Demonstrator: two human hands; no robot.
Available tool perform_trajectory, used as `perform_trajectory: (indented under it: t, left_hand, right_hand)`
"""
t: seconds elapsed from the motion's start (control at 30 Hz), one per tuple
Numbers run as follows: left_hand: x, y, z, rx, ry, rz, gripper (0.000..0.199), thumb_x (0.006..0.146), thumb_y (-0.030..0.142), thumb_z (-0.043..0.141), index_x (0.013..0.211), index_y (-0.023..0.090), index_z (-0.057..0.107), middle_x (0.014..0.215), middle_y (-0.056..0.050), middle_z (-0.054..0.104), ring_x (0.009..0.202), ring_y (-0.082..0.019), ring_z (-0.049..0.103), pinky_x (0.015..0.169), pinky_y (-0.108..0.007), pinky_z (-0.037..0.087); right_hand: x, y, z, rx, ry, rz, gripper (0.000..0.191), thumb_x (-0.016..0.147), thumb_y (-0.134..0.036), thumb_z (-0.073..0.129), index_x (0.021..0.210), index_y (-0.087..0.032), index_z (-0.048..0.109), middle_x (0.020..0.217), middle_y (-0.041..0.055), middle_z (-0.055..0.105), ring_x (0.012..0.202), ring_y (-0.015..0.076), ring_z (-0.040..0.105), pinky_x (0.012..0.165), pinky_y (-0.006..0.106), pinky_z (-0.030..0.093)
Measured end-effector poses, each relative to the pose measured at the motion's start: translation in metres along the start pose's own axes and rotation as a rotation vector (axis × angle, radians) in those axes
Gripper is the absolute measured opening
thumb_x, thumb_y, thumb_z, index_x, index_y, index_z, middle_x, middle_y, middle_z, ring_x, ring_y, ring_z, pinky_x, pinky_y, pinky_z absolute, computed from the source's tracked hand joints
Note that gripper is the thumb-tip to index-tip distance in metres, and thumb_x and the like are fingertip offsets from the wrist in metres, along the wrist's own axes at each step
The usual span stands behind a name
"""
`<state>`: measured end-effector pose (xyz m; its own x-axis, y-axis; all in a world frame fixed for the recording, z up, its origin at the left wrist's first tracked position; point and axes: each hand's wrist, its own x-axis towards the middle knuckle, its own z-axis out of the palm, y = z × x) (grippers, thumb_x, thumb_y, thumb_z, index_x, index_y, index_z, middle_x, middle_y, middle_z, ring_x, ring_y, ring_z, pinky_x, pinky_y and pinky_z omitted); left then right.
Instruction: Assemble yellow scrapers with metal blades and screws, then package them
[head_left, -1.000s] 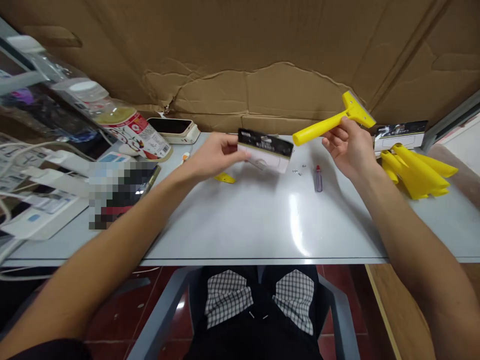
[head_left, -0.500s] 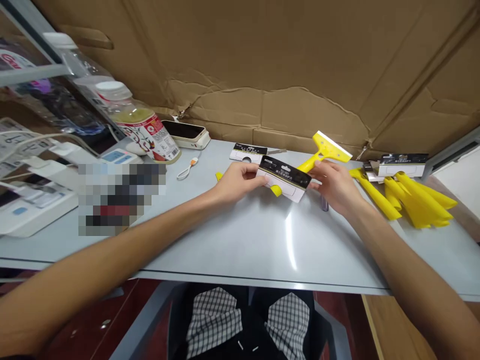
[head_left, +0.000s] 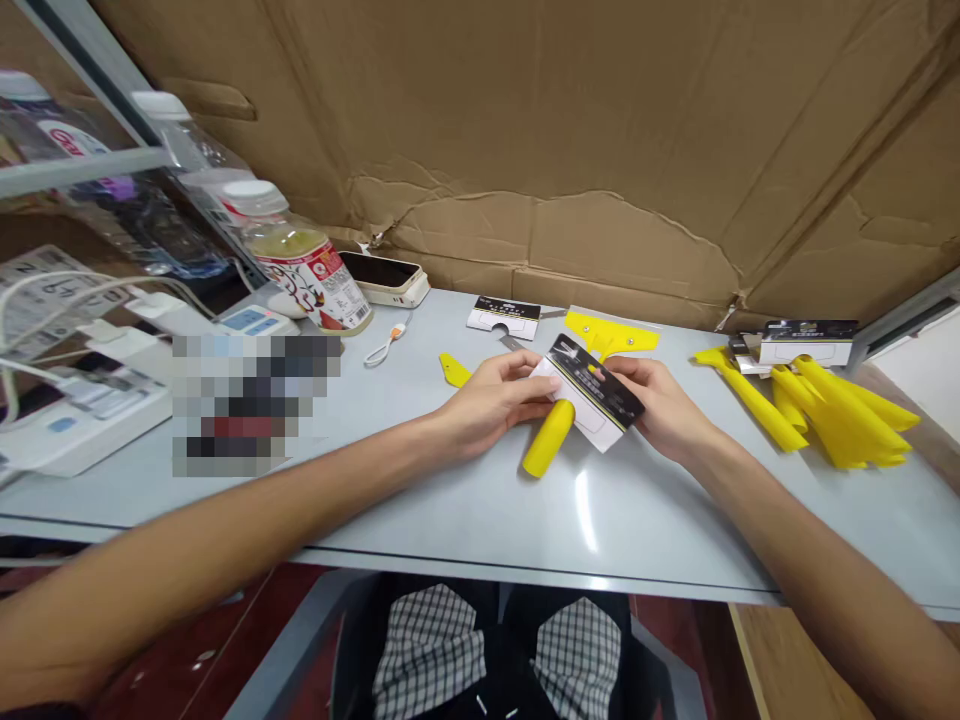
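A black-and-white header card (head_left: 600,410) sits around the handle of a yellow scraper (head_left: 548,440). The handle pokes out through the card's hole toward me, and the wide blade head lies beyond the card, pointing away. My left hand (head_left: 499,400) pinches the card's left edge, thumb on its face. My right hand (head_left: 660,405) is closed at the scraper's neck and the card's right side, its fingertips partly hidden behind the card. Beyond my left hand lie another yellow scraper (head_left: 454,370), partly covered by the hand, and a loose header card (head_left: 504,318).
Several yellow scrapers (head_left: 847,410) with cards are piled at the right. On the left stand a juice bottle (head_left: 319,275), a phone (head_left: 382,275), a short white cord (head_left: 385,345) and a power strip (head_left: 97,420). Cardboard (head_left: 450,120) walls the back of the table (head_left: 450,510).
The scraper's handle has slid much farther through the card toward me. Its head has swung left and down, close to the card. My right hand has moved with it.
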<state>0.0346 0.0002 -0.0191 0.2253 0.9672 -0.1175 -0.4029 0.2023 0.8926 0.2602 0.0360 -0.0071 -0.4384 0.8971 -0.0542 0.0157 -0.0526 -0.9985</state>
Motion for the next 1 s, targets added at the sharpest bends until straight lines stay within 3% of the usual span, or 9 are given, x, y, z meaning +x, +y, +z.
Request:
perform_trajectory:
  t: [0.13,0.27,0.37,0.5,0.6,0.73,0.9,1.0]
  left_hand:
    - [-0.0021,-0.0021,0.0009,-0.033,-0.025,-0.036,0.031,0.068,0.013,0.096,0.086,0.013,0.071,0.098,-0.007,0.076,0.094,-0.020,0.074,0.096,-0.041,0.059]
    - [-0.0032,-0.0042,0.0031,-0.005,-0.008,-0.055,0.034,0.066,0.012,0.097,0.081,0.014,0.066,0.097,-0.006,0.077,0.092,-0.020,0.074,0.094,-0.041,0.059]
    - [-0.0022,-0.0042,0.0029,-0.015,0.013,-0.031,0.035,0.067,0.011,0.095,0.081,0.015,0.064,0.096,-0.005,0.076,0.091,-0.019,0.074,0.096,-0.042,0.059]
    - [0.0006,-0.0019,0.0006,-0.054,0.062,0.062,0.039,0.067,0.007,0.093,0.081,0.017,0.058,0.091,-0.003,0.075,0.090,-0.020,0.074,0.095,-0.044,0.060]
    - [0.0015,0.0004,0.0001,-0.074,0.106,0.076,0.045,0.067,0.005,0.092,0.094,0.019,0.059,0.094,-0.003,0.076,0.089,-0.021,0.076,0.093,-0.044,0.061]
    - [0.0008,0.0033,0.0021,-0.083,0.114,0.066,0.060,0.069,0.002,0.089,0.120,0.022,0.063,0.104,-0.006,0.078,0.092,-0.021,0.076,0.093,-0.042,0.061]
    - [0.0029,0.0044,0.0023,-0.057,0.050,0.067,0.025,0.077,0.006,0.082,0.100,0.012,0.073,0.104,-0.010,0.078,0.092,-0.020,0.074,0.093,-0.038,0.060]
    - [0.0059,0.0053,0.0020,-0.100,0.109,0.089,0.022,0.078,0.005,0.079,0.098,0.012,0.072,0.105,-0.012,0.079,0.093,-0.022,0.075,0.095,-0.040,0.060]
  right_hand:
    - [-0.0012,-0.0026,0.0013,0.027,0.035,0.029,0.043,0.073,-0.056,0.093,0.086,-0.017,0.077,0.082,0.0014,0.070,0.072,0.0144,0.060,0.065,0.028,0.043]
    - [-0.0010,-0.0051,0.0041,0.142,0.128,0.066,0.042,0.077,-0.058,0.089,0.087,-0.019,0.075,0.089,0.0048,0.075,0.082,0.0207,0.067,0.073,0.033,0.051]
    - [-0.0007,-0.0061,0.0044,0.167,0.172,0.051,0.038,0.079,-0.054,0.087,0.088,-0.019,0.074,0.088,0.0057,0.075,0.085,0.0227,0.069,0.077,0.034,0.052]
    - [0.0008,-0.0052,0.0001,0.119,0.262,-0.049,0.039,0.076,-0.041,0.092,0.102,-0.025,0.069,0.089,0.0001,0.076,0.084,0.0194,0.068,0.075,0.031,0.050]
    - [0.0023,-0.0023,-0.0030,0.067,0.272,-0.102,0.044,0.077,-0.043,0.092,0.109,-0.027,0.066,0.087,-0.0017,0.077,0.080,0.0185,0.067,0.074,0.032,0.051]
    - [0.0037,0.0019,-0.0039,-0.049,0.233,-0.164,0.035,0.087,-0.052,0.083,0.108,-0.025,0.076,0.089,0.0017,0.078,0.085,0.0211,0.070,0.081,0.036,0.054]
    - [0.0030,0.0014,-0.0039,-0.289,0.194,-0.252,0.035,0.098,-0.053,0.069,0.091,-0.021,0.081,0.096,0.0053,0.078,0.096,0.0241,0.070,0.087,0.039,0.055]
    - [0.0009,0.0001,-0.0015,-0.267,0.149,-0.226,0.038,0.100,-0.057,0.063,0.104,-0.022,0.078,0.103,0.0066,0.076,0.096,0.0241,0.070,0.080,0.038,0.057]
